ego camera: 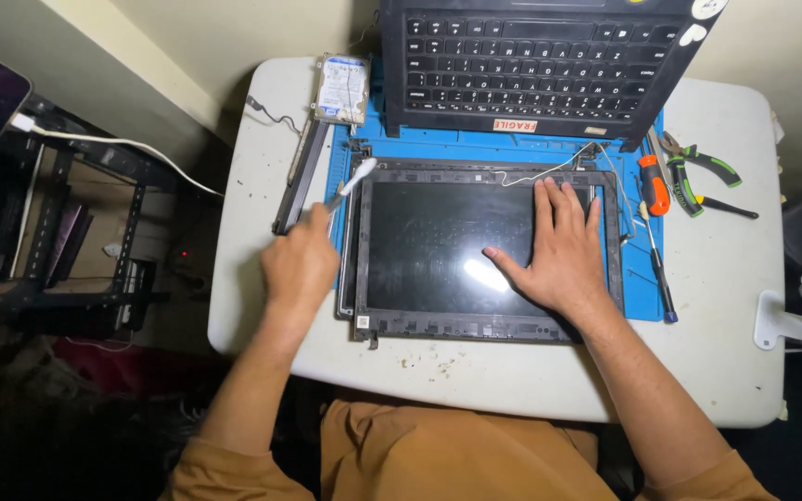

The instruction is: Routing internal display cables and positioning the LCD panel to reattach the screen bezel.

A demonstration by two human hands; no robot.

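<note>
Left hand (301, 264) pinches thin white pry tool (353, 182) at black-framed laptop screen panel (475, 246) left edge; right hand (557, 252) spread flat on glass — thin, fragile, likely flexes — hold by frame.

Two hands are over the table: one left hand (301, 263) and one right hand (557, 250). One white pen-shaped tool (353, 181) is in view (gripped by the left hand). There is one laptop screen panel (438, 246), one laptop keyboard base (536, 65), one blue work mat (647, 288) and one hard drive (342, 88). One orange-handled screwdriver (653, 199) and one pair of green-handled pliers (698, 167) lie at the right. One white table (735, 315) bears it all.
</note>
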